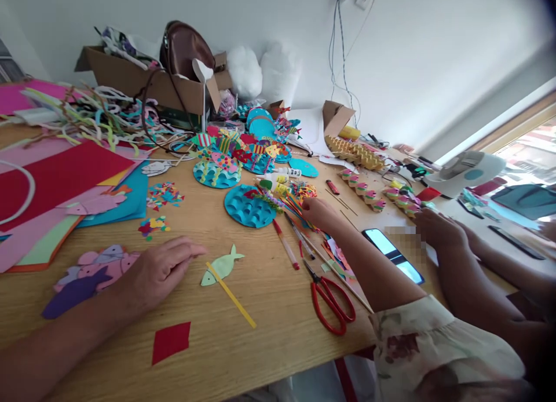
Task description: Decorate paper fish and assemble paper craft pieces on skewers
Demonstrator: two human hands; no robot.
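My left hand (pixel 163 269) rests on the wooden table, fingers extended and holding nothing. Just right of its fingertips lies a pale green paper fish (pixel 220 269) with a narrow yellow paper strip (pixel 234 300) across it. Under and beside my left wrist is a stack of purple and pink paper fish (pixel 82 289). My right hand (pixel 321 215) reaches forward over colourful paper strips (pixel 292 206), fingers curled and closed; anything between them is hidden. Red-handled scissors (pixel 332 303) lie below that forearm. A red paper piece (pixel 171 342) sits near the front edge.
Blue round bases (pixel 248 214) with paper decorations, glue bottles (pixel 278 177) and pens (pixel 285 244) lie mid-table. Coloured sheets (pixel 56 187) and pipe cleaners fill the left. At right are a phone (pixel 393 255), another person's arms (pixel 452 257) and a white machine (pixel 471 170).
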